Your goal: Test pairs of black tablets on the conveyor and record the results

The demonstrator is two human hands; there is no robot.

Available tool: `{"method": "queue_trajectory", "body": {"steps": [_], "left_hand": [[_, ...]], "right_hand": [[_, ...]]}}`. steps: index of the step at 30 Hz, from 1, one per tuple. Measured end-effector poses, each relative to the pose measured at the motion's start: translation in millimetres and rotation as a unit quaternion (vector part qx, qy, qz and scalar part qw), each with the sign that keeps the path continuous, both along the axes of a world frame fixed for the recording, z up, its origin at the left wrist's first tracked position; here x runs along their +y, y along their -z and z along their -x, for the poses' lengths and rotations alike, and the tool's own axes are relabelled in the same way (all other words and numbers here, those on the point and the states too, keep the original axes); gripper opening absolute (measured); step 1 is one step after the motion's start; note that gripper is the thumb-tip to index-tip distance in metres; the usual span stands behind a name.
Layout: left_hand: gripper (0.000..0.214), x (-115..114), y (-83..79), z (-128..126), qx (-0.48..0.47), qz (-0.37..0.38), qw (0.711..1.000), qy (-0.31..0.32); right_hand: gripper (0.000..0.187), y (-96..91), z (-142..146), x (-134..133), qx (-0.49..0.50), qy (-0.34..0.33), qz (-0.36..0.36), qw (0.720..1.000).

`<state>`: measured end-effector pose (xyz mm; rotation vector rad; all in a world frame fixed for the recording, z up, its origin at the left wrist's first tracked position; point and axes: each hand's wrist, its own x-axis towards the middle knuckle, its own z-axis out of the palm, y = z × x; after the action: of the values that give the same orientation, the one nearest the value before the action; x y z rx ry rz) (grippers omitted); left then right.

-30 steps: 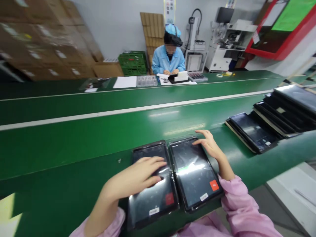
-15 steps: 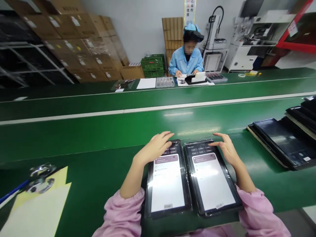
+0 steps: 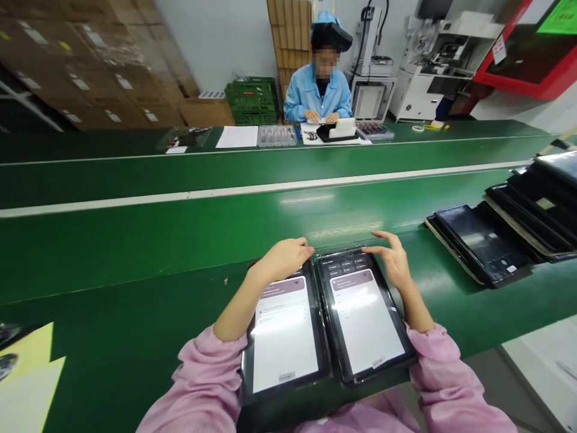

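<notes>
Two black tablets in clear film lie side by side on the green bench, screens lit with a white page below a dark panel. My left hand (image 3: 283, 258) bends over the top edge of the left tablet (image 3: 286, 337), its fingers closed on that edge and hiding the upper screen. At the upper right corner of the right tablet (image 3: 365, 325) is my right hand (image 3: 391, 261). Its fingers are apart, with one fingertip at the tablet's top edge and another raised beyond it. The thumb of my left hand is hidden.
More dark tablets and covers (image 3: 536, 210) are piled at the right. Yellow and white paper (image 3: 31, 367) lies at the left. Across the green bench (image 3: 180, 234), a person in blue (image 3: 320, 90) works beside a clear parts tray (image 3: 276, 136). Green crates (image 3: 252, 102) and cartons stand behind.
The head view has turned right, so the bench things sit farther left. My left fingers, stretched out before, are now bent down at the tablet's top edge. My right hand keeps its pose.
</notes>
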<state>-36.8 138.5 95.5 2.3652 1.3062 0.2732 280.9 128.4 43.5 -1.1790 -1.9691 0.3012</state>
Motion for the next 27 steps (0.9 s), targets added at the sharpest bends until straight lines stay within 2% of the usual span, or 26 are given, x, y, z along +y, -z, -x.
{"method": "queue_trajectory", "body": {"steps": [3,7,10,13,18,21,24,26,27], "left_hand": [[0.057,-3.2,-2.1,-7.2,0.075,-0.009,0.997,0.012],[0.058,-6.5,-9.8,-7.4,0.051,0.026,0.998,-0.015],[0.060,-6.7,-12.8,-0.2,0.025,0.067,0.997,-0.020],[0.056,-6.4,-12.1,7.0,0.053,0.083,0.995,0.002],[0.051,-19.9,-7.8,4.8,0.128,0.060,0.986,0.085],[0.051,-32.5,-5.0,-4.6,0.183,0.041,0.978,0.088],[0.053,-39.4,-5.6,-13.5,0.222,0.041,0.972,0.068],[0.055,-40.6,-8.3,-17.2,0.231,0.045,0.970,0.065],[0.057,-40.8,-9.9,-18.4,0.233,0.047,0.969,0.064]], "right_hand": [[0.061,-3.5,-3.5,0.0,0.089,0.038,0.011,0.995],[0.058,1.1,-5.3,4.2,0.116,0.053,0.078,0.989],[0.063,5.4,-2.9,5.5,0.095,0.060,0.129,0.985],[0.068,6.4,0.0,5.3,0.059,0.069,0.157,0.984],[0.067,2.1,4.5,1.5,0.013,0.087,0.165,0.982],[0.060,1.2,8.2,-1.5,-0.002,0.093,0.164,0.982],[0.058,4.2,10.7,-0.6,0.085,0.095,0.180,0.975],[0.060,5.9,10.8,1.4,0.210,0.079,0.227,0.948],[0.061,5.8,10.6,2.2,0.283,0.059,0.259,0.922]]}}
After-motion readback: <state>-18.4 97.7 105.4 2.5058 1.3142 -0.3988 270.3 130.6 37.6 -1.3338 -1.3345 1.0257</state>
